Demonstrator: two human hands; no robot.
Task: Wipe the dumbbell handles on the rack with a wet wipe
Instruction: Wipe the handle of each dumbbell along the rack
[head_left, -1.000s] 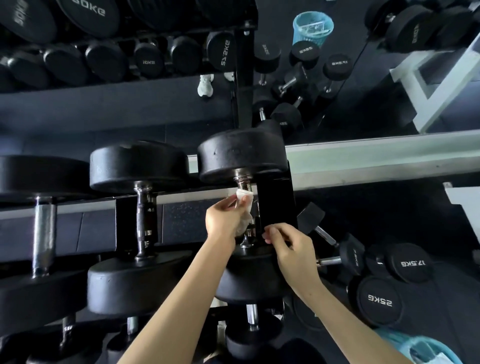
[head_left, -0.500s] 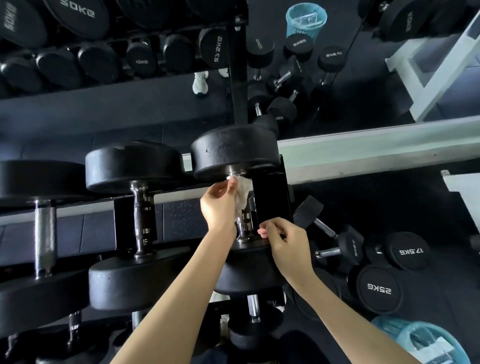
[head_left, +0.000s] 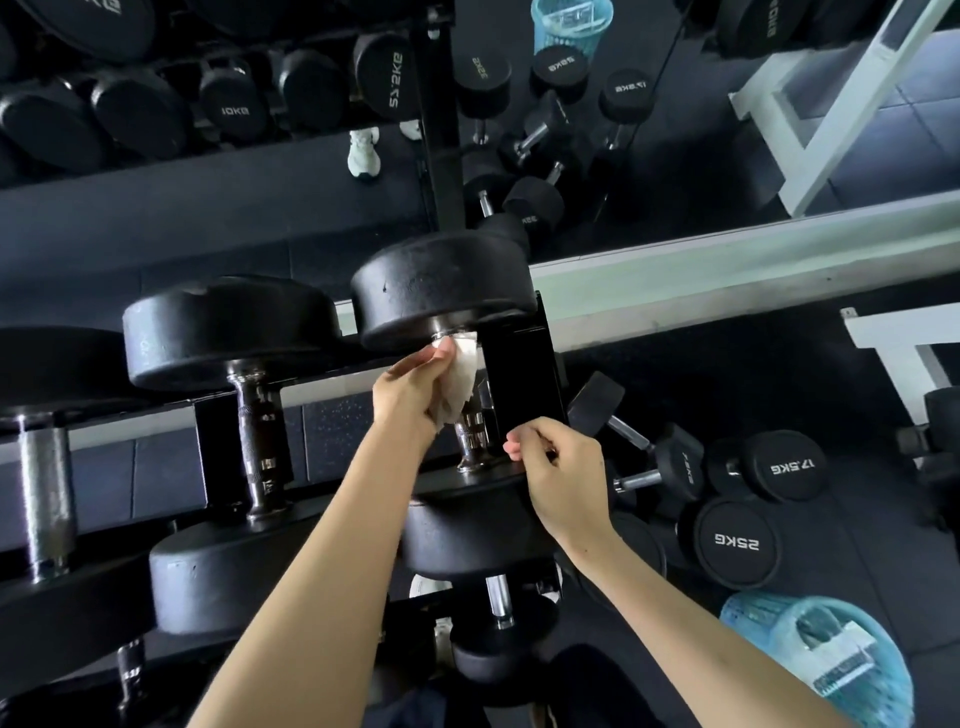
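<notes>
1. The left hand (head_left: 415, 389) pinches the wet wipe (head_left: 460, 379) around the far end of the dumbbell handle (head_left: 472, 441), just left of the rack's end bracket (head_left: 519, 374).
2. The right hand (head_left: 558, 478), fingers curled, sits at the bracket's near corner; whether it grips anything cannot be told.
3. Judged progress: this handle is mid-wipe; the neighbouring handle (head_left: 257, 431), further left of the bracket, may remain.
4. The handle's long axis runs near-to-far alongside the bracket.

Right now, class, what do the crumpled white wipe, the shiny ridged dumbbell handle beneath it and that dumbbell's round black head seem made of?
Crumpled white wipe: nonwoven fabric probably, limp folds. Shiny ridged handle: chromed steel likely, glints. Round black head: matte rubber or coated iron, dull, scuffed.
</notes>
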